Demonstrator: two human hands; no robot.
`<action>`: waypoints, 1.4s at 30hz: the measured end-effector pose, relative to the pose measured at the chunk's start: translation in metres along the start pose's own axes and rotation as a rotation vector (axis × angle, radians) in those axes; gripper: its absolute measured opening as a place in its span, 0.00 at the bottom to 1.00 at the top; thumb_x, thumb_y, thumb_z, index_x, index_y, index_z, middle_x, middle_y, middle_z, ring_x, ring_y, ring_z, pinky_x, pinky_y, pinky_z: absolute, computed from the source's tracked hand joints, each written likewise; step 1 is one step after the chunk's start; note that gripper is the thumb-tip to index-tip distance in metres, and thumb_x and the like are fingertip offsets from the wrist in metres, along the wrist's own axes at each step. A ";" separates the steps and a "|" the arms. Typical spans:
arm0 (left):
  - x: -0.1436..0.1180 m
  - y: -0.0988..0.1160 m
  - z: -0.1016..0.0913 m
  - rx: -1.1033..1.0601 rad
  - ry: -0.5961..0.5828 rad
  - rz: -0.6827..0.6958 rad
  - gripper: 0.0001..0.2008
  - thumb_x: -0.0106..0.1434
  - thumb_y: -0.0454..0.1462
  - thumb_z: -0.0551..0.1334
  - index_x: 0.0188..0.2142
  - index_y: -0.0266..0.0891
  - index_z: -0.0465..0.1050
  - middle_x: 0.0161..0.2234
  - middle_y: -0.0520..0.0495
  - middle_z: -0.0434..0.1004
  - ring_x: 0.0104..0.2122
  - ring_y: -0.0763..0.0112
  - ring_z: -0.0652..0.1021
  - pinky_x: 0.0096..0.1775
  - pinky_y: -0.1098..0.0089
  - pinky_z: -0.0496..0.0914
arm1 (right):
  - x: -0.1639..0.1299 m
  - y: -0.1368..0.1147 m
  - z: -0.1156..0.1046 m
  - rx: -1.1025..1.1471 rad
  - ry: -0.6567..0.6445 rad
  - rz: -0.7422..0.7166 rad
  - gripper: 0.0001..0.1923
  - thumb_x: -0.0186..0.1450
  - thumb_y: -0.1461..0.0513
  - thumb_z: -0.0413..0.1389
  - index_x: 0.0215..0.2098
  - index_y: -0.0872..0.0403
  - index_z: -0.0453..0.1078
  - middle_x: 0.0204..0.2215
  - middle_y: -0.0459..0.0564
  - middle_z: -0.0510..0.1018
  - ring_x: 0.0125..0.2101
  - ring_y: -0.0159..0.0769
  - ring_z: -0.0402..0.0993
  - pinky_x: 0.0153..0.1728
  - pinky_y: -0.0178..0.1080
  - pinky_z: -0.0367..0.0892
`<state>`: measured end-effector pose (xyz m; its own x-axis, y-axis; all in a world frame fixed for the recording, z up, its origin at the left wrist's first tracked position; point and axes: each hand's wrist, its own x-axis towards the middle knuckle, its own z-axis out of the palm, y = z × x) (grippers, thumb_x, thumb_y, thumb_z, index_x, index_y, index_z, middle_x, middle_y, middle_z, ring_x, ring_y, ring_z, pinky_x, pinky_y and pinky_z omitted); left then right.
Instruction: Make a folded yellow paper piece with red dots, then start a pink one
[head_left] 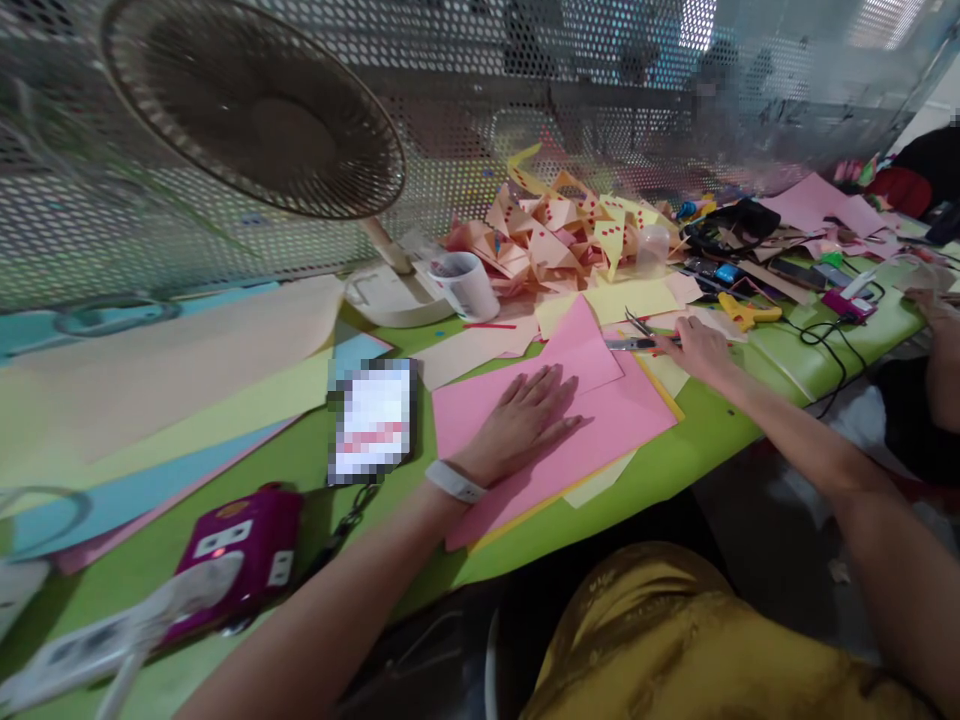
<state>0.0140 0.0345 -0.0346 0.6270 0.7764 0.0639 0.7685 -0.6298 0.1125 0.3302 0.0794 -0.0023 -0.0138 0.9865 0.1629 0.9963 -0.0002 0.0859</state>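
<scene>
Our left hand (525, 415) lies flat, fingers spread, on the pink sheet (600, 420) on the green table (675, 450). Our right hand (701, 350) grips scissors (637, 335) at the sheet's far edge, blades pointing left. Behind: 1 fan (251, 110), 1 cup (466, 285), a pile of folded paper (562, 235). A purple box (240, 555) sits near left.

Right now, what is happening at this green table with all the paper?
A person presses the left hand flat on a pink paper sheet on the green table. The right hand rests on scissors at the sheet's far edge. Folded paper pieces are piled behind, beside a white cup and a fan.
</scene>
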 end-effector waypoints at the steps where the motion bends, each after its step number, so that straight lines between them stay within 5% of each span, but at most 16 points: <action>1: 0.000 0.001 -0.001 -0.003 0.000 0.001 0.35 0.72 0.56 0.43 0.70 0.39 0.53 0.72 0.37 0.48 0.71 0.55 0.51 0.68 0.50 0.47 | -0.003 0.001 -0.002 0.013 -0.018 -0.020 0.32 0.72 0.40 0.38 0.51 0.57 0.67 0.46 0.62 0.76 0.41 0.49 0.77 0.34 0.40 0.62; 8: -0.002 0.000 -0.008 -0.041 -0.040 0.039 0.33 0.72 0.57 0.43 0.71 0.49 0.51 0.73 0.41 0.46 0.71 0.54 0.50 0.68 0.48 0.46 | -0.027 0.007 -0.007 0.085 -0.066 -0.132 0.31 0.68 0.37 0.45 0.47 0.54 0.70 0.44 0.59 0.78 0.39 0.47 0.76 0.31 0.38 0.58; 20: -0.001 -0.006 0.001 -0.020 -0.049 0.030 0.33 0.73 0.56 0.44 0.71 0.47 0.52 0.73 0.39 0.45 0.71 0.52 0.49 0.67 0.47 0.45 | -0.025 0.019 0.009 0.081 -0.053 -0.214 0.29 0.71 0.40 0.43 0.44 0.54 0.71 0.43 0.54 0.78 0.37 0.41 0.73 0.28 0.37 0.50; 42: 0.001 -0.001 -0.005 -0.048 -0.045 0.030 0.36 0.71 0.59 0.43 0.71 0.48 0.50 0.73 0.41 0.46 0.71 0.50 0.49 0.67 0.47 0.46 | -0.033 0.011 -0.009 0.184 -0.151 -0.316 0.25 0.69 0.43 0.50 0.50 0.54 0.69 0.47 0.56 0.77 0.40 0.43 0.74 0.33 0.38 0.58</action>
<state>0.0125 0.0360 -0.0295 0.6553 0.7550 0.0229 0.7432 -0.6499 0.1588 0.3408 0.0450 0.0016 -0.3236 0.9461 0.0091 0.9436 0.3234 -0.0710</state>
